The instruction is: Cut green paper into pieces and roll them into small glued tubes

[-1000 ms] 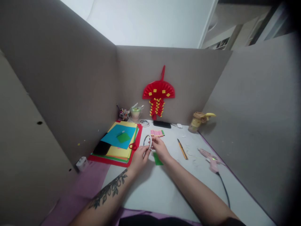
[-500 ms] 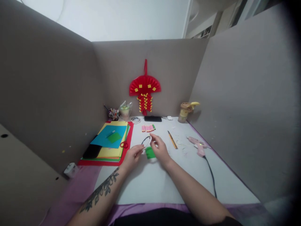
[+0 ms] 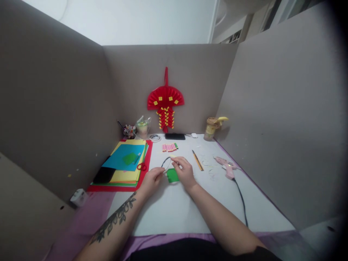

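Note:
Both hands are over the middle of the white work surface, with a thin roll of tape (image 3: 169, 165) held up between them, its ring tilted. My left hand (image 3: 153, 179) pinches the roll's near left side between thumb and fingers. At its right upper edge, the fingers of my right hand (image 3: 184, 172) are closed in a pinch; whether they grip the roll itself or a loose tape end is too small to tell. Below the roll lies a small green paper piece (image 3: 172, 175), partly hidden by my right hand. Several pink paper rolls (image 3: 169, 147) lie in a row beyond.
Coloured paper sheets (image 3: 127, 177) and red-handled scissors (image 3: 141, 166) lie left. To the right are a yellow cutter knife (image 3: 198, 160) and a corded pink glue gun (image 3: 227, 166). A phone (image 3: 175, 136), another tape roll (image 3: 155, 137) and a cup (image 3: 210, 129) stand along the back panel.
My right fingers have closed in against the roll's upper edge. My left hand keeps its pinch. The whole view has shifted slightly.

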`<action>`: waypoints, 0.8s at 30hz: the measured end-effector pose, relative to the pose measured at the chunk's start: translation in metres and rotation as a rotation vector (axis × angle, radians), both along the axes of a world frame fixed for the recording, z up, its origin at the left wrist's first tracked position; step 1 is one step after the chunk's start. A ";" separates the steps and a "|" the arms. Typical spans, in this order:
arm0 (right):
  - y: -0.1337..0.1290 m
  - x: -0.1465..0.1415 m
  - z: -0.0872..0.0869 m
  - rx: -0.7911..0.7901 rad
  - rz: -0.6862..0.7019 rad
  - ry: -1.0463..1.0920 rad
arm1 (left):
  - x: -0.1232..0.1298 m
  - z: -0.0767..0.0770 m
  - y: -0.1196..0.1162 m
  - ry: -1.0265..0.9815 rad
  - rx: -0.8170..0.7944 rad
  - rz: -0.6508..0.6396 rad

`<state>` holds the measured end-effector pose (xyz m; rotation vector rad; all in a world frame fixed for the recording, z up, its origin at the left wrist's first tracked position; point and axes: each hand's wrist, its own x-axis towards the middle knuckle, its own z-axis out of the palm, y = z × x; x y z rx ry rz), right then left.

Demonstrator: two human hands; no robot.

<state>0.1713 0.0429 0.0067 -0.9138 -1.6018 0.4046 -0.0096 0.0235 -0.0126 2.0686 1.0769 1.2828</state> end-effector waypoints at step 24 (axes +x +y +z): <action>0.011 0.009 0.002 -0.058 -0.027 0.003 | 0.000 0.007 -0.002 0.178 -0.016 0.055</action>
